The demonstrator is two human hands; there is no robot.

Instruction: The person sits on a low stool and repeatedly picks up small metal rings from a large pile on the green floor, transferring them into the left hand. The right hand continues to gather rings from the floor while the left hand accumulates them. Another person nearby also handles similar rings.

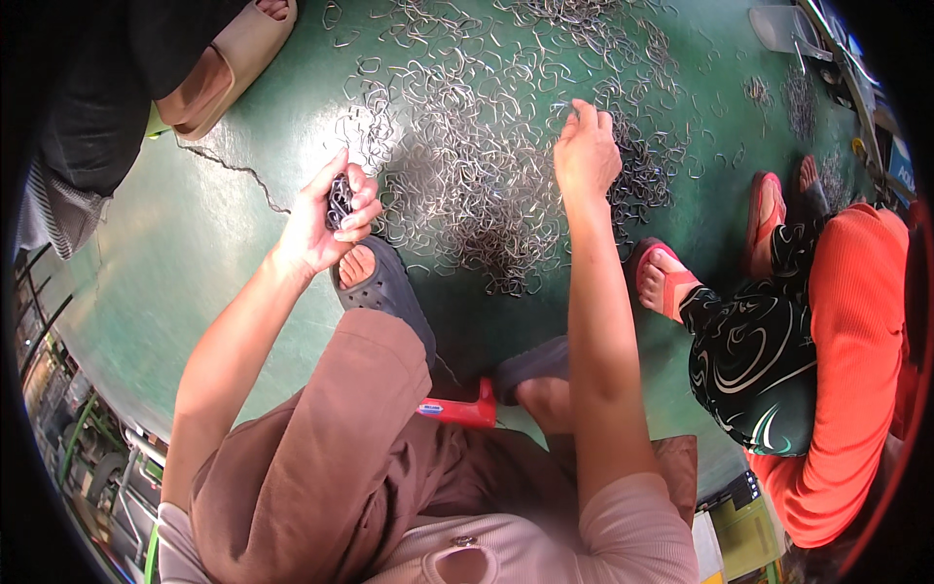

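A wide scatter of bent metal wire rings [467, 146] covers the green floor [175, 321] in front of me, densest at its near end and along its right side. My left hand [336, 209], palm turned up at the left of the scatter, is closed around a clump of dark metal rings [340, 201]. Over the right part of the scatter, my right hand [588, 151] has its fingers drawn together in a pinch. A small dark bit shows at those fingertips, too small to make out.
My grey clog [389, 292] stands near the pile's edge. A low red plastic stool [457, 409] is beneath me. At the right sits a person with pink flip-flops [657, 277] and an orange sleeve [856, 321]. Another person's beige slide [238, 68] is at the upper left, near a floor crack [238, 165].
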